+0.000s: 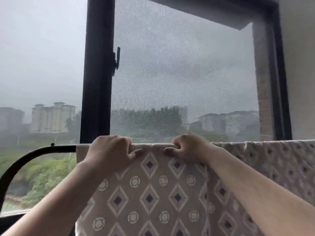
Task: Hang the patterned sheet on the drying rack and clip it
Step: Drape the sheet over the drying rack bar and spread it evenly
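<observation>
The patterned sheet point(153, 193) lies draped over the top bar of the drying rack point(42, 149). Its near half hangs down from the bar toward me, and more cloth runs along the bar to the right. My left hand point(110, 150) and right hand point(187, 147) sit close together on top of the bar, fingers curled over the fold and thumbs pressing the near face, so both grip the sheet there. To do this well, I judge I should draw my hands apart along the bar and pull the fold flat. The sheet's left edge should stay short of where the bar bends downward. I cannot see how much hangs behind the bar, so I should check the balance by feel. No clip is in view; one hand must pin the fold while the other fetches one.
</observation>
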{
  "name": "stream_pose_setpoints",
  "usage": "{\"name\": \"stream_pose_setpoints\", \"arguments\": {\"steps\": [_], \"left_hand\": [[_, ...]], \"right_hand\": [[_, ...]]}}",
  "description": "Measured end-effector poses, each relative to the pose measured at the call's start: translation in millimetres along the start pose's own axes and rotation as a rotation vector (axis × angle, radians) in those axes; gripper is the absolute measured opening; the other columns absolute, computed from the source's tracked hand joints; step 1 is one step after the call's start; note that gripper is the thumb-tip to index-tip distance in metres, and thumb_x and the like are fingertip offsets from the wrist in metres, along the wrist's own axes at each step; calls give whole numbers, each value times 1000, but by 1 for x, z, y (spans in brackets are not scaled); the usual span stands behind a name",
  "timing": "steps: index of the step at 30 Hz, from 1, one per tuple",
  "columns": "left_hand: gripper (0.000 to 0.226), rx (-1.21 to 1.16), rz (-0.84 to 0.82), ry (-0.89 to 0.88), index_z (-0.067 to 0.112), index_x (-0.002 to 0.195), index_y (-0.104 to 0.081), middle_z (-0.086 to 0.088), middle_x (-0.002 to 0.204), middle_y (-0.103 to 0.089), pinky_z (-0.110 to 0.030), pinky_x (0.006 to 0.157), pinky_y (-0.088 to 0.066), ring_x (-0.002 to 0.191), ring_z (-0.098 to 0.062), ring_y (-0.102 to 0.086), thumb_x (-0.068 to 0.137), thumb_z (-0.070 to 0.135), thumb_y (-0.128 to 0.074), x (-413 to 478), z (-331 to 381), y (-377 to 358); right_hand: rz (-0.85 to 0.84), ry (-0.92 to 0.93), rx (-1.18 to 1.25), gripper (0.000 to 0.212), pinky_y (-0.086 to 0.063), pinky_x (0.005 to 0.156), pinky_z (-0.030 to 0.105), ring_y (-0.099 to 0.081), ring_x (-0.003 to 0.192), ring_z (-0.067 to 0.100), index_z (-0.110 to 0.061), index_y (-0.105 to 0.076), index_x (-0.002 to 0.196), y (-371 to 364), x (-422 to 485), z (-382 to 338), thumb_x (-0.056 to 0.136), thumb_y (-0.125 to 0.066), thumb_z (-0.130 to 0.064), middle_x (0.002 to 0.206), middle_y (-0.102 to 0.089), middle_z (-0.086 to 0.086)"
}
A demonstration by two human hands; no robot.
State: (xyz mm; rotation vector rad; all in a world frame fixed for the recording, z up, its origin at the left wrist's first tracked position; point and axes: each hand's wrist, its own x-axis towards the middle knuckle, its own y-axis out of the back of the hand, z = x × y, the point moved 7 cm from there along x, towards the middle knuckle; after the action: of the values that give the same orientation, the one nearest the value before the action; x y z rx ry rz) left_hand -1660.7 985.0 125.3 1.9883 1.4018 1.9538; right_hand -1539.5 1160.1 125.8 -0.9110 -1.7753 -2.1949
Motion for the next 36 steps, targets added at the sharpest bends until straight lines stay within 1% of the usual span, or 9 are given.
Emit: {"name": "stream_pose_setpoints", "arguments": {"steps": [4, 6, 9, 11, 17, 20, 24, 30, 36], "left_hand": [[71, 20, -7, 64, 22, 61, -51, 10, 58, -53, -29, 53, -30, 55, -8, -47, 68, 89, -30, 1, -7, -4], [73, 35, -22, 100, 22, 61, -54, 10, 58, -54, -28, 52, -30, 55, -7, -46, 66, 91, -31, 3, -7, -7], [73, 47, -54, 133, 22, 57, -53, 7, 56, -56, -28, 51, -31, 53, -6, -48, 66, 91, -29, 9, -3, -14], [79, 40, -75, 146, 19, 55, -55, 6, 53, -58, -27, 50, -35, 52, -7, -53, 66, 91, -23, 14, -2, -19], [91, -24, -204, 247, 15, 49, -43, 3, 46, -57, -33, 56, -49, 48, -16, -59, 57, 98, -6, 22, -14, -37], [82, 39, -351, 246, 19, 63, -56, 8, 61, -62, -29, 59, -46, 59, -11, -60, 70, 90, -14, 43, 44, -38], [36, -194, -277, 66, 33, 87, -61, 13, 72, -69, -22, 54, -44, 63, -4, -63, 88, 66, -45, 84, 192, -55], [51, -69, -147, 62, 27, 77, -54, 13, 70, -56, -26, 54, -33, 64, -5, -52, 88, 71, -33, 103, 257, -65], [63, -25, -136, 85, 24, 68, -50, 13, 66, -57, -28, 53, -34, 60, -6, -51, 77, 83, -31, 103, 263, -62]], "right_hand": [[16, -109, -13, 72, -46, 58, 30, -60, 65, 14, -19, -55, 68, 2, -20, 73, 66, -41, -90, 67, -62, -6], [41, -119, -27, 67, -39, 53, 28, -57, 61, 10, -21, -53, 65, 1, -30, 108, 61, -44, -88, 64, -60, -8], [29, -108, -32, 41, -37, 55, 28, -53, 60, 10, -25, -50, 61, -1, -37, 143, 76, -68, -59, 61, -55, -12], [-8, -114, -15, 37, -36, 55, 28, -51, 62, 12, -23, -48, 60, 0, -41, 163, 82, -70, -45, 60, -52, -10], [40, -153, 77, 44, -38, 60, 31, -57, 70, 21, -14, -54, 74, 8, -78, 251, 87, -60, -55, 71, -61, 1], [36, -156, 101, 50, -39, 63, 32, -58, 74, 19, -15, -55, 78, 4, -81, 268, 91, -47, -62, 75, -61, 0], [6, -86, 59, 46, -45, 75, 37, -58, 82, 20, -23, -53, 77, -4, -74, 264, 96, -34, -61, 83, -61, -4], [0, -16, 152, 26, -39, 77, 33, -53, 84, 20, -24, -45, 77, 5, -82, 289, 102, -39, -29, 89, -57, 0], [129, -11, -33, 25, -42, 74, 33, -58, 89, 23, -25, -47, 85, 4, -111, 329, 101, -33, -37, 95, -64, 1]]}}
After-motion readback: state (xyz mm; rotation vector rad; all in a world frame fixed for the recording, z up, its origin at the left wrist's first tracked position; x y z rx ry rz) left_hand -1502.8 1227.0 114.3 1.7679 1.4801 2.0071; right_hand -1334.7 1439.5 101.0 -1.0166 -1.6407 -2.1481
